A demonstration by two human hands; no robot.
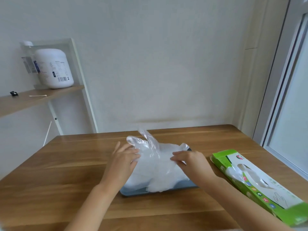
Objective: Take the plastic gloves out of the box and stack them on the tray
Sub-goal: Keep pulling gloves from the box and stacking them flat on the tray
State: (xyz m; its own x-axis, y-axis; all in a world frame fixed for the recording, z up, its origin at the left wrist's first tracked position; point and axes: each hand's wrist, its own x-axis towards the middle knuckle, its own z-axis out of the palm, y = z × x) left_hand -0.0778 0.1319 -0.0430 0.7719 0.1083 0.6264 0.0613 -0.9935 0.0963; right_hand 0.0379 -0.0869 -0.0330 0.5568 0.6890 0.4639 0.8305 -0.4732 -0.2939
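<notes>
Daylight comes from a window far to the right of the tray, a flat grey-blue tray that lies on a wooden table. On the tray sits a loose, cloudy heap of plastic gloves. The heap covers almost all of it, so only the near edge and a bit of the far right corner show. Some glove fingers stick up at the far side of the tray.

The left hand is at the left side of the tray. Its fingers are rather straight and spread, and they touch the left flank of the heap without closing around anything. The right hand is over the right part of the tray, on top of the heap. Its fingertips and thumb come together on the upper sheet of plastic and seem to pinch it. The gloves therefore lie under this hand and to its left, between the two hands.

Near the tray on its right, but apart from it, a green box lies flat on the table with its open flap toward the far side. Some clear plastic comes out of the opening in its top face. Far to the left of the tray and higher up, a wooden shelf carries a white jar, a cotton swab and a small black object that I cannot identify.
</notes>
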